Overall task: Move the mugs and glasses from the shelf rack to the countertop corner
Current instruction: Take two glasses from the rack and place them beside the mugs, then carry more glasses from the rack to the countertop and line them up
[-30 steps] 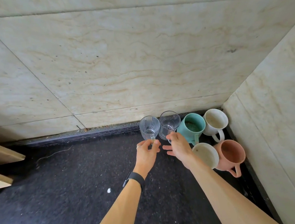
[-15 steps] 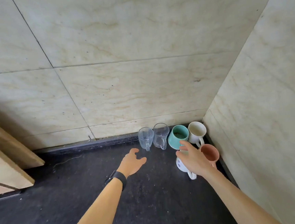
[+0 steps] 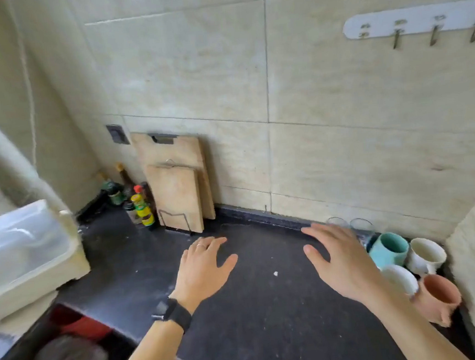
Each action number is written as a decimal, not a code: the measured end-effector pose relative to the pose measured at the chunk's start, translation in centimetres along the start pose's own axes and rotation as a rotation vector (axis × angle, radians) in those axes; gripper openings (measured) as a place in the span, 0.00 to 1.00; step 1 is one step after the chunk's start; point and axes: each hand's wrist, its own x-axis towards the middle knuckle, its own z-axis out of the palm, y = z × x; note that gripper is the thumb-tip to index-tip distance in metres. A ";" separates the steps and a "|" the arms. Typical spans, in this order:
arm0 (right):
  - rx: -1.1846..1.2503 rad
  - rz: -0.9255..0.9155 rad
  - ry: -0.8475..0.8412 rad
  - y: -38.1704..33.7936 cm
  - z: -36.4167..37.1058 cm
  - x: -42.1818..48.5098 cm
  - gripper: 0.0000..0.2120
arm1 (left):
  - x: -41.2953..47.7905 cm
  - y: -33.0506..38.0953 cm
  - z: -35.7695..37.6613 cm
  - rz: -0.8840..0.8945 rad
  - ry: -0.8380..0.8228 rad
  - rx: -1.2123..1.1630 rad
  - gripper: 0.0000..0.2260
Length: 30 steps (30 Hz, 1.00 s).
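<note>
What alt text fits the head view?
Two empty open hands, left and right, hover over a dark countertop; four mugs and two glasses stand in its right corner.

Both hands, the left hand (image 3: 202,269) and right hand (image 3: 342,259), now hover empty and spread above the counter (image 3: 271,320), drawn back from the glasses (image 3: 361,226). The view swings left, revealing cutting boards (image 3: 177,191) and bottles (image 3: 142,208).

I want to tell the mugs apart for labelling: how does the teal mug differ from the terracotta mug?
The teal mug is blue-green and stands farther back, beside the glasses; the terracotta mug is orange-pink and stands nearest the camera. The terracotta mug's handle shows at its front; the teal mug's handle is hidden. Both stand upright, mouths open, in the countertop corner.
</note>
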 end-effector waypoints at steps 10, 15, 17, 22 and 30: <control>0.176 -0.711 -0.254 -31.1 9.0 -6.9 0.20 | -30.5 -18.4 -14.1 -0.608 0.308 0.165 0.26; 0.237 -1.031 -0.380 -47.1 14.1 -17.7 0.19 | -48.9 -24.6 -19.5 -0.913 0.454 0.219 0.25; 0.249 -1.144 -0.432 -52.8 16.2 -22.7 0.19 | -56.2 -26.7 -21.2 -1.024 0.501 0.238 0.25; 0.286 -1.342 -0.507 -66.0 20.8 -35.1 0.19 | -72.6 -31.8 -25.3 -1.228 0.529 0.316 0.27; 0.304 -1.497 -0.543 -81.0 24.4 -49.1 0.20 | -91.1 -37.8 -32.2 -1.454 0.496 0.355 0.27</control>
